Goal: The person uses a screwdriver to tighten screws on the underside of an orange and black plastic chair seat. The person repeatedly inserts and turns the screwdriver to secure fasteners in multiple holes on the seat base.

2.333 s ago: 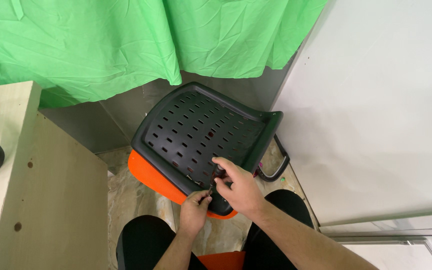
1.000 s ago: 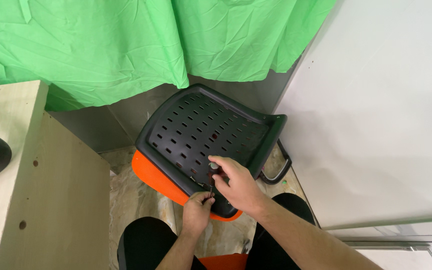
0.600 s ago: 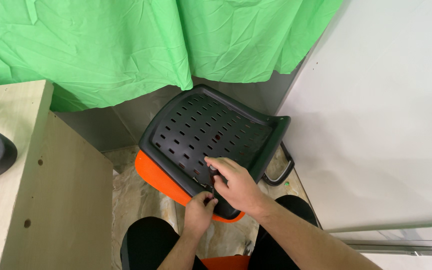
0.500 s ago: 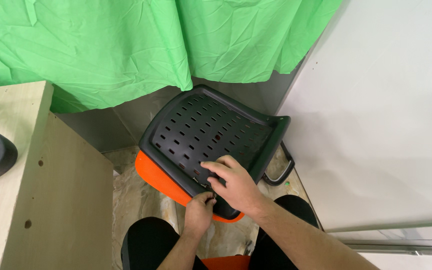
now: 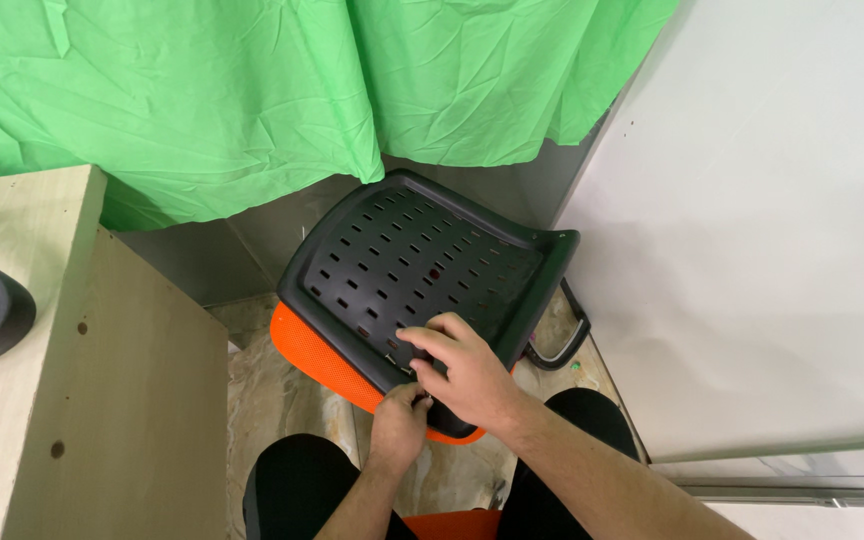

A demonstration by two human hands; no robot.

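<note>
Hands (image 5: pixel 442 385) apparently on black backrest (image 5: pixel 422 275)

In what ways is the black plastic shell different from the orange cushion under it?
The black slotted shell is hard plastic pierced with rows of slots; the orange cushion looks like woven fabric without holes. The shell lies on top, almost fully visible; the cushion shows only at its edge. The right hand rests on the shell, while the left hand is at its lower edge.

Black slotted chair back (image 5: pixel 407 270), orange seat (image 5: pixel 322 360)
</note>
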